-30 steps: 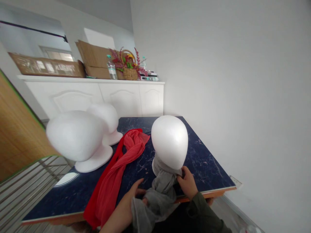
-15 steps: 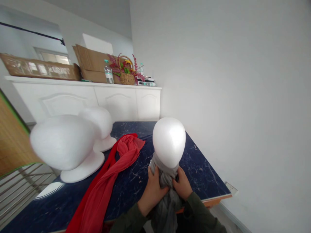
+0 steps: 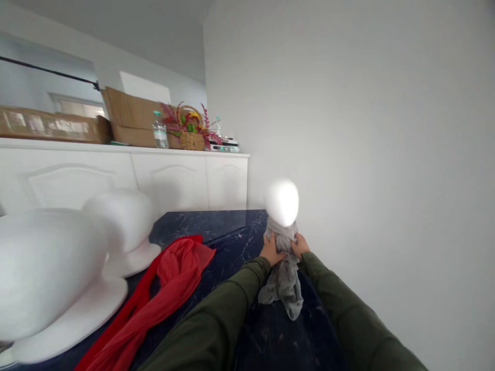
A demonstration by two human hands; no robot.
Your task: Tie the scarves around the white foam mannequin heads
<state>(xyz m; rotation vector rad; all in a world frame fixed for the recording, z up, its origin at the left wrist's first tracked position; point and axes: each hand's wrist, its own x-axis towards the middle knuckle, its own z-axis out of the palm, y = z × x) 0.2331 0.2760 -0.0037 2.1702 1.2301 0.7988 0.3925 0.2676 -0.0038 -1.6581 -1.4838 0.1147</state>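
Observation:
A white foam mannequin head point(image 3: 283, 202) stands toward the far right side of the dark blue marbled table point(image 3: 228, 257). Round its neck a grey scarf point(image 3: 285, 278) is wrapped, its loose ends hanging down the front onto the tabletop. With both arms stretched forward, my left hand point(image 3: 273, 251) grips the scarf and neck from the left. On the opposite side my right hand point(image 3: 299, 246) is closed round them too. The folds partly hide my fingertips.
A red scarf point(image 3: 170, 288) lies rumpled at the left of the table. Two more white foam heads, a near one point(image 3: 46, 273) and a farther one point(image 3: 119, 219), stand left of it. Behind is a white cabinet point(image 3: 170, 175) with cartons, a bottle point(image 3: 160, 131) and a flower basket point(image 3: 192, 140). A wall point(image 3: 386, 154) borders the right.
Both hands have moved the mannequin head with the grey scarf away from me, from the table's near edge toward its far right side. The camera view has shifted too.

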